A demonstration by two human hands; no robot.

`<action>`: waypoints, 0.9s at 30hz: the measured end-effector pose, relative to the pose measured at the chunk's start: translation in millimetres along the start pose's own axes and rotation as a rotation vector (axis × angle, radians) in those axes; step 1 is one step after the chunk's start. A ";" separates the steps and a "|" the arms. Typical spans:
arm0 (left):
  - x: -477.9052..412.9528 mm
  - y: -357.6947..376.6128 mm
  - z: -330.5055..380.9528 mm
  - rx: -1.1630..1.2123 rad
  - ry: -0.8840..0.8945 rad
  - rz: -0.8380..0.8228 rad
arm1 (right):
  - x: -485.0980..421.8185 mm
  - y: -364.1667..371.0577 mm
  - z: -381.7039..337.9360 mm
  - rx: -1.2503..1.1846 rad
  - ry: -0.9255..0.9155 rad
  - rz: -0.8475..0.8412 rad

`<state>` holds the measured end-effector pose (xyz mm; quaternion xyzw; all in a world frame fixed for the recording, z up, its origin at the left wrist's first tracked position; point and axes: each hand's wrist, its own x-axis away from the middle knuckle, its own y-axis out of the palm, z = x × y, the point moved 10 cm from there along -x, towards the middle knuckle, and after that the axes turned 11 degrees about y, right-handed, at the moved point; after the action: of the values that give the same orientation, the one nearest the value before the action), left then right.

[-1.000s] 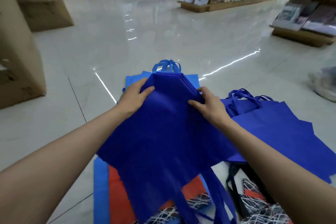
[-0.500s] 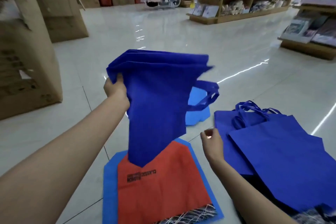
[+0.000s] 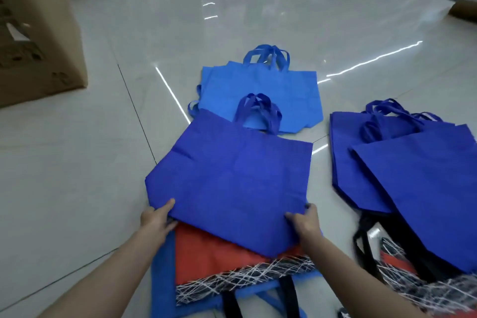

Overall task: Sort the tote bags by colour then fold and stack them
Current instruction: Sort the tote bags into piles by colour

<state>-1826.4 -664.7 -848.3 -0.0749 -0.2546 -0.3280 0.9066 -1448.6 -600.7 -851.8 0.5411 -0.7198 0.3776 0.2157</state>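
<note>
A dark blue tote bag (image 3: pixel 232 181) lies flat on the floor in front of me, handles pointing away. My left hand (image 3: pixel 158 219) grips its near left corner, and my right hand (image 3: pixel 304 222) grips its near right corner. Its near edge overlaps an orange tote with a black-and-white scribble band (image 3: pixel 206 258), which rests on a light blue tote (image 3: pixel 162 286). Beyond lies a light blue tote pile (image 3: pixel 278 90). To the right is a pile of dark blue totes (image 3: pixel 402 173).
Large cardboard boxes (image 3: pixel 33 41) stand at the left. More orange and scribble-patterned totes with black handles (image 3: pixel 402 266) lie at the lower right under the dark blue pile. The floor (image 3: pixel 77 162) is glossy pale tile.
The dark blue tote was hanging from my raised left hand; now it lies flat on the floor and both hands hold its near corners. My view has tilted downward.
</note>
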 end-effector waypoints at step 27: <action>112.9 272.5 20.5 -0.662 0.469 -1.029 | 5.1 -280.1 -120.8 0.406 -0.489 0.837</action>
<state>-1588.4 -510.5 -764.5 -0.1451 0.0609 -0.7886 0.5944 -1198.3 -546.2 -686.1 0.3105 -0.8161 0.4259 -0.2370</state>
